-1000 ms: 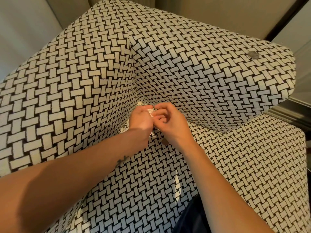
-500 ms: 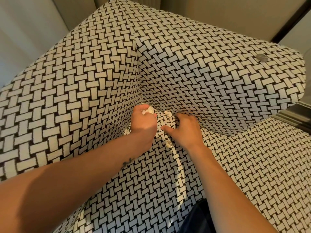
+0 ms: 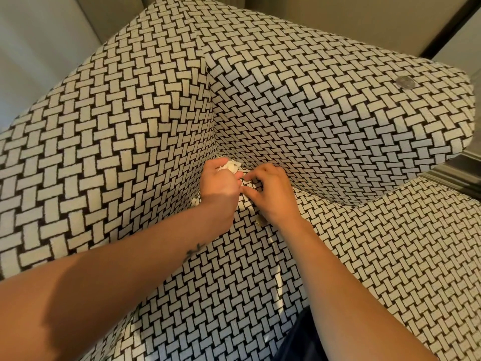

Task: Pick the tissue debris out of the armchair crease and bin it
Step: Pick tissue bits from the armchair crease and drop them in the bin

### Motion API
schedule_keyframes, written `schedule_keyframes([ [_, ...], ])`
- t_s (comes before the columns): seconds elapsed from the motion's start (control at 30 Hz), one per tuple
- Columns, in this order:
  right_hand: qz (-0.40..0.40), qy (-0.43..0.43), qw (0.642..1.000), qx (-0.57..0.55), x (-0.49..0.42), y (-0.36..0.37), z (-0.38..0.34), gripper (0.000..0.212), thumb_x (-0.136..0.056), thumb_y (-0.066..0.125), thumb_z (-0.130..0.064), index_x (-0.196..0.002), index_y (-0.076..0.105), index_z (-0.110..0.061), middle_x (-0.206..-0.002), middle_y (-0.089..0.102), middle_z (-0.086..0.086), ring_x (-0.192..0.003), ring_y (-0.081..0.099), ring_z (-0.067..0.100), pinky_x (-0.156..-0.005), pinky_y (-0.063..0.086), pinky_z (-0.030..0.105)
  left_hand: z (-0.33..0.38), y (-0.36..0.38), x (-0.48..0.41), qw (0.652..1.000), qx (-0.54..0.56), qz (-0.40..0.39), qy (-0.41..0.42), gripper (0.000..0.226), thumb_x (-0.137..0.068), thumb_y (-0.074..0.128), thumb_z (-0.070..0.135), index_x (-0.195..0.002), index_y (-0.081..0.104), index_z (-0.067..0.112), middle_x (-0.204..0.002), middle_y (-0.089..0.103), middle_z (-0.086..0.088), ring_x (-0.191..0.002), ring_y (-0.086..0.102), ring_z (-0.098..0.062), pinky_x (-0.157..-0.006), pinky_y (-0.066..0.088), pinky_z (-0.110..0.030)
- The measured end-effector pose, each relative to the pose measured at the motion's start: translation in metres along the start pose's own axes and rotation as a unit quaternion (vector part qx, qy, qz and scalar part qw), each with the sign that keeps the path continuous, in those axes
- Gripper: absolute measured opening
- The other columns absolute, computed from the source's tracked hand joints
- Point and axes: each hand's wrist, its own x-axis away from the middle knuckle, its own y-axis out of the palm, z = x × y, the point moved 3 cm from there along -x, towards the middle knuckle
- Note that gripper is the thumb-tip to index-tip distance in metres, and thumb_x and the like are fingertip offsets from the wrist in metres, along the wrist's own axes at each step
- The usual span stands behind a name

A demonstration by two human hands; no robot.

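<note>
The armchair (image 3: 325, 121) is covered in a black-and-cream woven pattern. Both hands meet at the back corner crease (image 3: 221, 155) of the seat. My left hand (image 3: 221, 186) grips a small wad of white tissue debris (image 3: 231, 165), which sticks out above its fingers. My right hand (image 3: 270, 194) lies just to the right of it on the seat, fingers curled. Its fingertips pinch at a small tissue scrap (image 3: 246, 177) right next to the left hand; the scrap is barely visible. No bin is in view.
A coin (image 3: 261, 222) lies on the seat cushion under my right wrist. Another coin (image 3: 405, 82) rests on top of the right armrest. Pale walls stand behind the chair, with a dark frame at the right.
My right hand reached to a tissue bit in the crease half a second ago and has now drawn back beside the left hand. The left hand still holds its wad.
</note>
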Motion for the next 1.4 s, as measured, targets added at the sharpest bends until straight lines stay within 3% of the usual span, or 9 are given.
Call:
schedule_keyframes([
  [0.13,0.003,-0.03,0.999,0.022,-0.001,-0.005,-0.006,0.044,-0.087,0.075,-0.037,-0.126,0.059,-0.023,-0.129,0.059,-0.009,-0.119,0.05,0.012,-0.1,0.041,0.026,0.0,0.0,-0.002,1.0,0.007,0.011,0.006,0.042,-0.096,0.028,-0.009,-0.114,0.055,0.017,-0.116,0.064,-0.01,-0.102,0.067,-0.018,-0.077,0.054,-0.025],
  [0.27,-0.026,-0.094,0.995,0.03,-0.008,0.001,-0.015,0.062,-0.093,0.07,-0.025,-0.149,0.045,-0.025,-0.153,0.047,-0.007,-0.135,0.046,0.017,-0.111,0.04,0.038,0.001,-0.002,-0.004,0.999,0.024,0.032,0.017,0.041,-0.095,0.03,-0.01,-0.107,0.057,0.019,-0.112,0.066,-0.011,-0.1,0.068,-0.019,-0.082,0.055,-0.029],
  [0.6,-0.043,-0.083,0.995,-0.017,-0.028,0.017,-0.024,0.055,-0.104,0.047,-0.007,-0.156,0.037,-0.021,-0.154,0.047,0.0,-0.139,0.042,0.02,-0.115,0.038,0.043,-0.005,-0.007,-0.004,0.999,0.0,0.042,0.018,0.039,-0.094,0.04,-0.006,-0.096,0.057,0.029,-0.116,0.065,-0.012,-0.106,0.067,-0.027,-0.092,0.057,-0.04],
  [0.7,-0.08,-0.095,0.992,0.011,-0.031,0.019,-0.028,0.052,-0.105,0.044,-0.013,-0.155,0.036,-0.027,-0.142,0.054,0.0,-0.129,0.047,0.022,-0.104,0.044,0.04,-0.007,-0.007,-0.003,0.999,0.007,0.039,0.018,0.037,-0.096,0.036,-0.005,-0.1,0.057,0.025,-0.114,0.066,-0.01,-0.098,0.067,-0.022,-0.084,0.055,-0.034],
  [0.83,-0.081,-0.044,0.992,0.084,-0.041,0.026,-0.035,0.018,-0.1,0.055,-0.016,-0.117,0.057,-0.019,-0.106,0.057,0.01,-0.093,0.062,0.029,-0.07,0.047,0.034,-0.009,-0.009,-0.004,0.999,-0.002,0.04,0.022,0.036,-0.094,0.038,-0.006,-0.109,0.057,0.019,-0.109,0.066,-0.012,-0.102,0.067,-0.029,-0.079,0.055,-0.037],
  [1.07,-0.037,-0.038,0.992,0.11,-0.036,0.02,-0.035,0.019,-0.092,0.059,-0.003,-0.108,0.057,-0.012,-0.103,0.058,0.011,-0.085,0.058,0.027,-0.066,0.04,0.031,-0.009,-0.008,-0.003,0.999,-0.011,0.038,0.027,0.038,-0.09,0.041,-0.004,-0.114,0.06,0.019,-0.114,0.066,-0.011,-0.104,0.067,-0.029,-0.085,0.056,-0.043],
  [1.17,-0.011,-0.046,0.998,0.047,-0.027,0.01,-0.028,0.021,-0.098,0.055,-0.006,-0.113,0.065,-0.016,-0.104,0.063,0.008,-0.089,0.06,0.024,-0.076,0.051,0.037,-0.006,-0.008,0.0,0.998,-0.022,0.031,0.048,0.047,-0.09,0.038,-0.006,-0.114,0.065,0.025,-0.115,0.064,-0.004,-0.101,0.066,-0.023,-0.086,0.057,-0.042],
  [1.27,0.068,0.005,0.99,-0.12,-0.018,-0.011,-0.03,0.016,-0.097,0.064,-0.013,-0.11,0.071,-0.02,-0.099,0.071,-0.006,-0.091,0.066,0.006,-0.084,0.053,0.021,-0.001,-0.007,0.003,0.998,-0.015,0.025,0.06,0.052,-0.092,0.036,-0.006,-0.108,0.069,0.031,-0.117,0.064,0.0,-0.095,0.063,-0.016,-0.082,0.054,-0.036],
  [1.4,0.079,0.09,0.912,-0.393,-0.003,-0.033,-0.042,0.016,-0.091,0.072,-0.006,-0.104,0.072,-0.014,-0.094,0.075,-0.003,-0.09,0.072,0.006,-0.082,0.056,0.017,0.003,-0.003,0.007,0.999,0.016,-0.011,0.034,0.044,-0.096,0.038,-0.005,-0.105,0.069,0.026,-0.113,0.069,-0.003,-0.103,0.063,-0.018,-0.097,0.055,-0.041],
])
